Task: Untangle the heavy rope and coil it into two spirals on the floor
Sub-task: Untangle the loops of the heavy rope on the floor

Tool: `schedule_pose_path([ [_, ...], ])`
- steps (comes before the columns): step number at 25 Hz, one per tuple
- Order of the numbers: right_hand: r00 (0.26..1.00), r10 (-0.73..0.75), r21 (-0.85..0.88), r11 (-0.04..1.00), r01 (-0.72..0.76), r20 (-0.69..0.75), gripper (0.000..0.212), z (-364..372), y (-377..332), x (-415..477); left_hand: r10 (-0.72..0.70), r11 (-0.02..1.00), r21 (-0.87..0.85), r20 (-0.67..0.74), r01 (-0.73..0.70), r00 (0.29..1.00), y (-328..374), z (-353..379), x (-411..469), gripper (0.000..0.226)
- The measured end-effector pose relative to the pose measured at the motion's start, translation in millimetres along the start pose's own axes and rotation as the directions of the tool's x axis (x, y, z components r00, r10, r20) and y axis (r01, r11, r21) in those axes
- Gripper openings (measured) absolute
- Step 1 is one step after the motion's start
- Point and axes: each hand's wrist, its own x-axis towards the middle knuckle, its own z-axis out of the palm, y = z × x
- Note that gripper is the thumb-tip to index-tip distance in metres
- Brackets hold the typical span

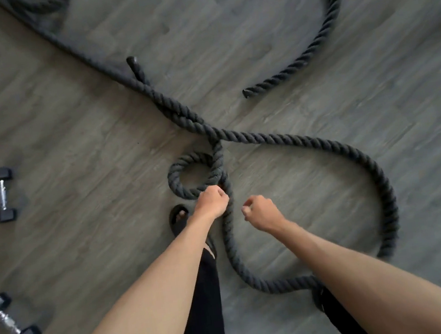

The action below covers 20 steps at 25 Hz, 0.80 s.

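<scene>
A thick dark twisted rope point(288, 139) sprawls over the grey wood floor. It forms one small tight loop point(184, 176) at the centre and a wide open loop on the right that swings back under my right arm. One capped end point(133, 62) lies upper centre and another end point(247, 92) to the right of centre. My left hand point(211, 202) is closed on the rope at the near edge of the small loop. Just right of that strand hovers my right hand point(261, 214), its fingers curled with nothing in them.
Two black hex dumbbells lie at the left, one point(2, 193) mid-left and one point(9, 323) lower left. My foot in a black sandal point(178, 216) stands beside the small loop. More rope runs off toward the upper left point(35, 6).
</scene>
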Motion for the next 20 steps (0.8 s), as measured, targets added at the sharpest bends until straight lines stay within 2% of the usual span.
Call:
schedule_pose_path([
  [6,0.986,0.138,0.134,0.983,-0.125,-0.093,0.034,62,-34,127,0.035,0.986,0.162,0.024,-0.039,0.999,-51,-1,125,0.031],
  [10,0.979,0.160,0.178,0.975,-0.136,-0.128,0.035,99,-12,202,0.067,0.976,0.209,-0.052,-0.055,0.996,-67,33,212,0.057],
  [13,0.970,0.173,0.201,0.970,-0.137,-0.172,0.038,125,11,237,0.065,0.983,0.173,0.011,-0.066,0.998,-88,63,256,0.075],
  [16,0.967,0.161,0.219,0.969,-0.117,-0.198,0.054,142,25,245,0.113,0.968,0.223,0.021,-0.115,0.993,-108,68,264,0.069],
  [18,0.978,0.122,0.141,0.985,-0.098,-0.172,0.070,148,28,228,0.153,0.988,0.007,0.107,-0.155,0.982,-108,45,250,0.061],
  [20,0.987,0.048,-0.002,0.999,-0.049,-0.154,0.085,149,18,198,0.134,0.938,-0.343,0.220,-0.052,0.966,-101,3,215,0.058],
])
